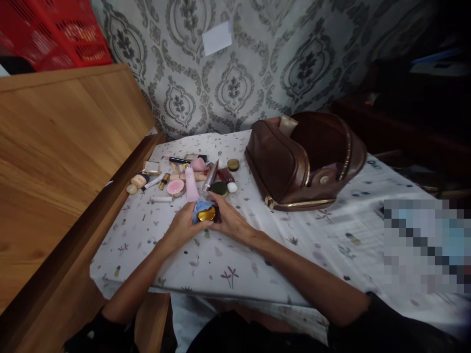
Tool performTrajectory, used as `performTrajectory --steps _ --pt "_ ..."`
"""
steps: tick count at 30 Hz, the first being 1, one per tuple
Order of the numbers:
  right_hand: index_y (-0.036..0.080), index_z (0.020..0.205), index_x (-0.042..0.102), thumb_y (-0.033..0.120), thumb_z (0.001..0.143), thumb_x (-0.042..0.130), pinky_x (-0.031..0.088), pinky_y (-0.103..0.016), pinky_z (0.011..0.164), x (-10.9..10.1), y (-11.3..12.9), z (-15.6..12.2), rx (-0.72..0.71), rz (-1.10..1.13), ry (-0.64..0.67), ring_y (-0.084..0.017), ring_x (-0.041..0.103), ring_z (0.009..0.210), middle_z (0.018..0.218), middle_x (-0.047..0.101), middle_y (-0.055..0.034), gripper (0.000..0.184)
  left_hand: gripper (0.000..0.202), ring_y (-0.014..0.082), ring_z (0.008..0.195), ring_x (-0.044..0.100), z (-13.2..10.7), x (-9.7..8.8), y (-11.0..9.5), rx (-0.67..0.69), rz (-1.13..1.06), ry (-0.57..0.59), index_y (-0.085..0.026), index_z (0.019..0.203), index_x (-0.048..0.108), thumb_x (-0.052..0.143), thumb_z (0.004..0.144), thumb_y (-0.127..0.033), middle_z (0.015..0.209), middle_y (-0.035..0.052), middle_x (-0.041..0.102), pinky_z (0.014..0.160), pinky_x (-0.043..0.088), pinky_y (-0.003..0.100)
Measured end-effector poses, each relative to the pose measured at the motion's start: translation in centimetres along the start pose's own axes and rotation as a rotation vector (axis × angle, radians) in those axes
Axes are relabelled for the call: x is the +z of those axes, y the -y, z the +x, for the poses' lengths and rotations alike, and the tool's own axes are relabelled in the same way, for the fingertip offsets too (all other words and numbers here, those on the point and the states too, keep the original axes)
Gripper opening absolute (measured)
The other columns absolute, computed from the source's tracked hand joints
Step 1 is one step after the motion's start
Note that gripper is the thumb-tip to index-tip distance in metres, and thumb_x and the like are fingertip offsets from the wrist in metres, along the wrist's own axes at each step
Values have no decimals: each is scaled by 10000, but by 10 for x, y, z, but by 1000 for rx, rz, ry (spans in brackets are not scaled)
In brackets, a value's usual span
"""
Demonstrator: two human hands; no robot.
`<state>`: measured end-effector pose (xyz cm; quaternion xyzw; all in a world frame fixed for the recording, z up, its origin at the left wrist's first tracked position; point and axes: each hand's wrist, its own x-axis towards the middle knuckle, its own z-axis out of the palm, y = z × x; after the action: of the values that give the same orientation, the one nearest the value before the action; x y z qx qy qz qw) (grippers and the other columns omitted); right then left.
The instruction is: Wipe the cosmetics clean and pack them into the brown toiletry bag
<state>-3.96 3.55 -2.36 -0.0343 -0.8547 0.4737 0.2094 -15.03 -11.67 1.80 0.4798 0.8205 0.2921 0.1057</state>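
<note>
My left hand [182,226] and my right hand [228,219] meet at the middle of the table over a small round jar with a gold lid [206,214]. The left hand's fingers press a blue cloth [200,205] against the jar. My right hand's fingers curl round the jar's dark side. Just beyond my hands lies a scatter of cosmetics: a pink tube [191,184], a round pink compact [175,187], a silver tube [210,176] and a dark green jar [220,188].
An open brown zip bag [283,166] stands at the right of the cosmetics. The table wears a white patterned cloth [235,255]. A wooden board [62,157] runs along the left, a red crate [55,32] behind it. Patterned wallpaper is at the back.
</note>
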Motion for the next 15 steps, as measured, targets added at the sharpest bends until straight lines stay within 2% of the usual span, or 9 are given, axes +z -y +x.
performTrajectory --steps 2,5,9,10,12,14,15 --pt "207 1489 306 310 791 719 473 -440 1006 0 0 0 -3 -3 8 -275 555 1222 1334 539 -151 817 332 261 828 619 -2 -1 -4 -78 125 -9 -189 949 601 685 807 -477 894 59 656 730 458 354" --pt "166 1468 337 344 792 728 493 -439 969 1 -1 1 8 -15 22 -273 594 1145 1244 589 -148 801 345 253 746 603 -5 -3 -10 -120 286 -24 -204 829 580 645 819 -542 799 54 645 663 413 334" --pt "181 1442 382 343 788 741 490 -439 969 2 0 1 0 -34 5 -272 594 1147 1255 592 -138 764 391 233 697 585 -11 -10 -10 -130 311 31 -210 750 550 570 851 -587 702 31 606 637 393 320" --pt "197 1442 385 327 787 742 488 -438 972 1 0 1 -7 -31 4 -270 591 1157 1264 590 -130 757 369 225 706 588 -12 -13 -7 -126 253 54 -208 815 566 566 857 -575 716 21 607 644 404 316" --pt "222 1449 382 284 779 750 481 -439 983 1 0 0 -15 -24 11 -267 580 1181 1275 589 -118 767 376 211 766 607 -14 -19 3 -98 70 102 -212 1084 542 584 857 -509 823 12 630 680 445 308" --pt "235 1454 378 247 765 760 472 -442 997 0 0 -1 -15 -27 20 -264 568 1205 1287 587 -112 788 547 194 816 620 -17 -25 16 -63 -116 149 -232 1318 371 591 842 -390 938 16 633 710 482 301" --pt "232 1450 386 237 758 765 468 -442 1002 0 1 -1 -12 -32 22 -263 565 1209 1288 589 -113 789 598 184 807 621 -18 -29 23 -51 -172 158 -241 1354 314 581 826 -328 953 17 628 701 493 293"
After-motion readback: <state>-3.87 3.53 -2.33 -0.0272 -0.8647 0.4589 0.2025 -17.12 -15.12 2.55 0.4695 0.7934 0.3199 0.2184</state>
